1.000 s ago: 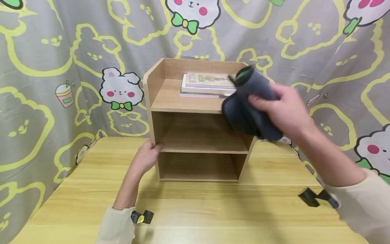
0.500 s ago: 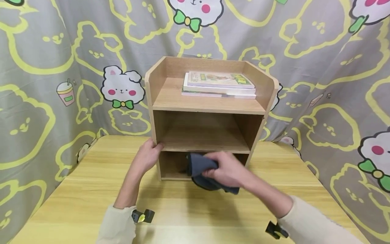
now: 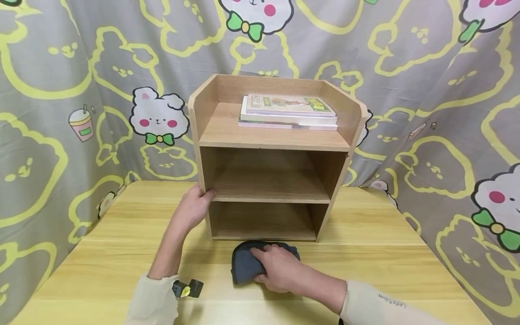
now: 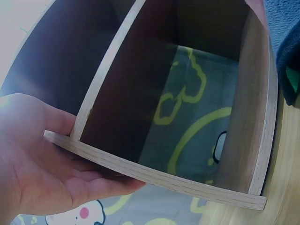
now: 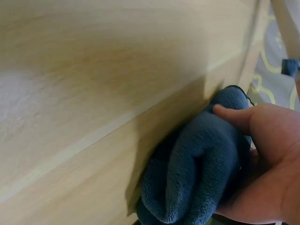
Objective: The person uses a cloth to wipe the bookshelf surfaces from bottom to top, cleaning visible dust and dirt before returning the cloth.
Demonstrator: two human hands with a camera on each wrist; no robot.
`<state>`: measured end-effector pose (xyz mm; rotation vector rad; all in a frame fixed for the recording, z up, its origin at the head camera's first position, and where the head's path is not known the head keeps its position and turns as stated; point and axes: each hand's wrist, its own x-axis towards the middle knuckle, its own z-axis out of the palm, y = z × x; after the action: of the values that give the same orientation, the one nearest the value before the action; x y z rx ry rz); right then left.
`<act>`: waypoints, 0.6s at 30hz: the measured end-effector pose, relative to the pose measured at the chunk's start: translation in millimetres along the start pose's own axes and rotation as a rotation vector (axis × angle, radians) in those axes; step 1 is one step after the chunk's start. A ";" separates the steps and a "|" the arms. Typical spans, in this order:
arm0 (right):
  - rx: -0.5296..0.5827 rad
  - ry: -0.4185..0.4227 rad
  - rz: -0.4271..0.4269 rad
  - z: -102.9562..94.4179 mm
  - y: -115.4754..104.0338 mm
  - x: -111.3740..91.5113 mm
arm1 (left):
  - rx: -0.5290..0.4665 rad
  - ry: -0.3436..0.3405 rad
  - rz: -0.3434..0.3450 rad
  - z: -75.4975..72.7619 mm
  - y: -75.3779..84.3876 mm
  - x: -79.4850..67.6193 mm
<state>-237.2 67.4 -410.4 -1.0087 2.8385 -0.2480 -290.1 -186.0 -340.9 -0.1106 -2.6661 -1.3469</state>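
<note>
A small wooden shelf [image 3: 270,146] with two open compartments below its top stands upright on the table. My left hand [image 3: 190,208] grips its left side panel beside the middle board. In the left wrist view the thumb is inside that panel [image 4: 164,177] and the fingers lie along its outer face. Right in front of the shelf's bottom edge, my right hand [image 3: 280,269] holds a folded blue-grey cloth [image 3: 245,265] low over the tabletop. The right wrist view shows the thumb on top of the bunched, fluffy cloth [image 5: 206,140]; the other fingers are largely hidden.
Several thin books [image 3: 288,119] lie stacked on the shelf's top, between its raised sides. The yellowish wood-grain table [image 3: 378,271] extends around the shelf. A grey curtain [image 3: 430,117] with cartoon prints hangs behind and at both sides. Small black cameras ride on the wrists [image 3: 187,289].
My right hand has brought the cloth from beside the top shelf at right, down past the lower compartment, onto the table front. My left hand keeps its grip on the side panel.
</note>
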 end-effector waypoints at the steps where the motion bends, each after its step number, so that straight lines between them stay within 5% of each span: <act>1: -0.019 -0.026 0.010 1.4 -0.8 -1.3 | -0.002 -0.001 -0.004 -0.1 0.1 -0.4; 6: -0.020 -0.052 0.012 1.5 -0.8 -3.3 | -0.008 0.001 -0.010 -1.4 0.1 -2.0; 13: 0.179 -0.170 0.078 -25.1 5.6 -6.8 | -0.014 -0.007 0.003 -0.5 -0.6 -1.5; 15: 0.236 -0.104 0.073 -37.5 9.5 -8.7 | -0.013 -0.007 0.009 0.1 -1.0 -0.8; 18: 0.308 0.101 0.051 -60.8 17.8 -13.5 | -0.009 -0.003 0.015 0.3 -1.1 -0.3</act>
<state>-247.8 96.5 -353.6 -0.8797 2.7885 -0.7231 -290.0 -186.4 -342.0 -0.1330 -2.6562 -1.3554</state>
